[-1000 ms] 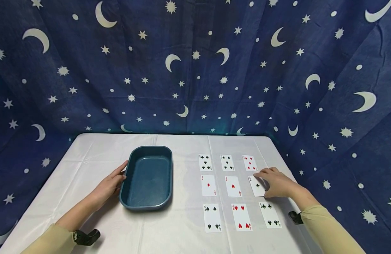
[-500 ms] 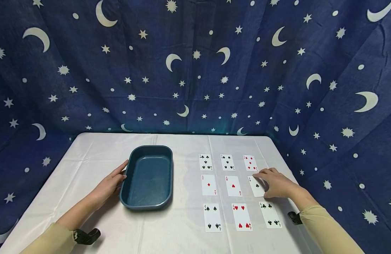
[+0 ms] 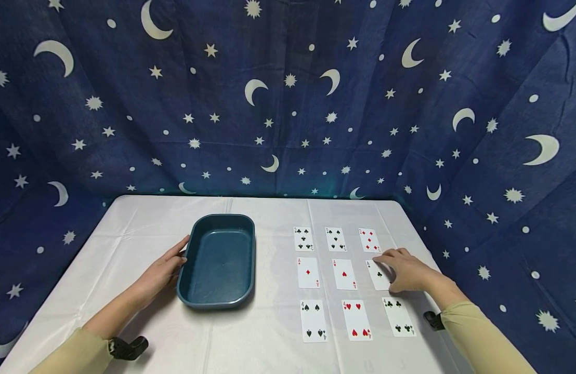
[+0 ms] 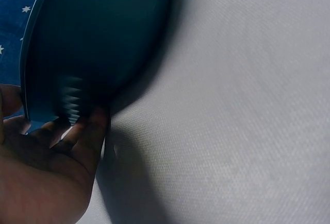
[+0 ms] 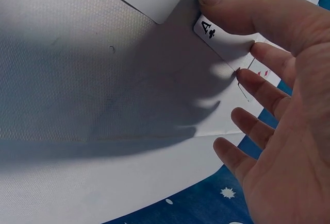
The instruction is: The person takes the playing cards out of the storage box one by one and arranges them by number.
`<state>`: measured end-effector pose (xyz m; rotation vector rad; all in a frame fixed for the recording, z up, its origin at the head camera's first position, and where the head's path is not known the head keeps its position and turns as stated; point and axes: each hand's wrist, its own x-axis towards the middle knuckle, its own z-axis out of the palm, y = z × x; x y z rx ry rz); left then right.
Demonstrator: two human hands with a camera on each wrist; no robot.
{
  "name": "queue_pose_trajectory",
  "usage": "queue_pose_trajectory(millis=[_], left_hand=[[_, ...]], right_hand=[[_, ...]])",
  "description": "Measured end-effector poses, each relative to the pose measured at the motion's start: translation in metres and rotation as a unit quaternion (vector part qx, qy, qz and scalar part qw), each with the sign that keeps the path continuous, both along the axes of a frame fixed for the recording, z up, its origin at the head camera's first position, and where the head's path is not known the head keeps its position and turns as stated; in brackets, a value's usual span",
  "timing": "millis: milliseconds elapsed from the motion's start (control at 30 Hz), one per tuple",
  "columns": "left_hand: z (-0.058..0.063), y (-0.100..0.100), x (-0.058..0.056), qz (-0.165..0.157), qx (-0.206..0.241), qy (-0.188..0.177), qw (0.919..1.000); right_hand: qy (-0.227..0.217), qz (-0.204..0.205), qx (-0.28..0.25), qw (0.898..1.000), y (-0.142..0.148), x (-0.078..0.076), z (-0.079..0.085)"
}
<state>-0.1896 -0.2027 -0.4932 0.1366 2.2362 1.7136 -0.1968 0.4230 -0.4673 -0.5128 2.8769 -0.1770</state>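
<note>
My left hand [image 3: 161,270] touches the outer left wall of a dark teal tray [image 3: 216,304] with its fingers stretched along it. The left wrist view shows those fingertips against the tray wall [image 4: 103,33]. On the right, my right hand [image 3: 409,270] spans the ace of clubs [image 3: 375,269], thumb at the near edge and index finger at the far edge. Part of that card is hidden under the hand. In the right wrist view, the thumb and fingertips pinch the ace [image 5: 219,36] across its edges, while the other fingers spread out beside it.
Face-up cards lie in three rows: fives at the back, including a five of diamonds [image 3: 369,240]; an ace of diamonds [image 3: 308,273] and ace of hearts [image 3: 344,274]; fours in front, including a four of clubs [image 3: 398,317]. A white cloth [image 3: 264,337] covers the table.
</note>
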Motion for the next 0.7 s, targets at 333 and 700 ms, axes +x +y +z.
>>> queue_pose_trajectory(millis=[333,700], left_hand=[[-0.0016,-0.0010,0.0001,0.007,-0.001,-0.007,1.0000],[0.0025,-0.0059,0.0016,0.012,-0.003,-0.009,0.9999]], right_hand=[[-0.009,-0.013,-0.013,1.000,-0.0018,-0.0019,-0.0024],[0.040,-0.003,-0.040,0.998,0.0049,-0.0014,0.0015]])
